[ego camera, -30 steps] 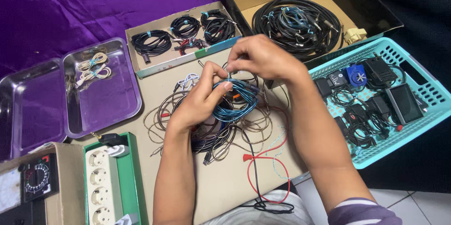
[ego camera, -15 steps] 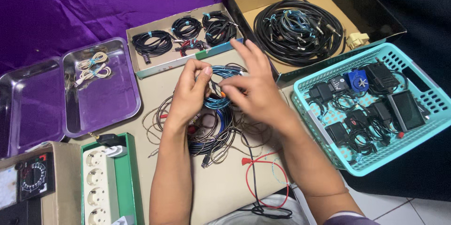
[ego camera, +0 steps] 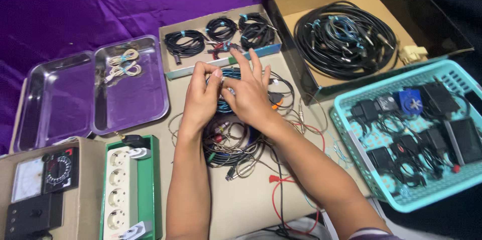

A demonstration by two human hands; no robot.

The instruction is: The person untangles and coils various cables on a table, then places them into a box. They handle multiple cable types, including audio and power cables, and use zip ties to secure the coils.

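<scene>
The blue cable coil (ego camera: 227,88) sits pinched between your two hands near the middle of the cardboard sheet (ego camera: 246,205), above the loose wire tangle (ego camera: 236,144). Your left hand (ego camera: 201,100) grips its near edge, seemingly to keep the loops together. Your right hand (ego camera: 251,97) presses down with fingers spread, flattening the bundle.

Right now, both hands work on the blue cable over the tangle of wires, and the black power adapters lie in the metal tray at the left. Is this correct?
Not quite. Both hands, left hand and right hand, are on the blue cable, but the black power adapters lie in the turquoise plastic basket at the right. The metal tray holds only small white cables. The head view shows this.
</scene>
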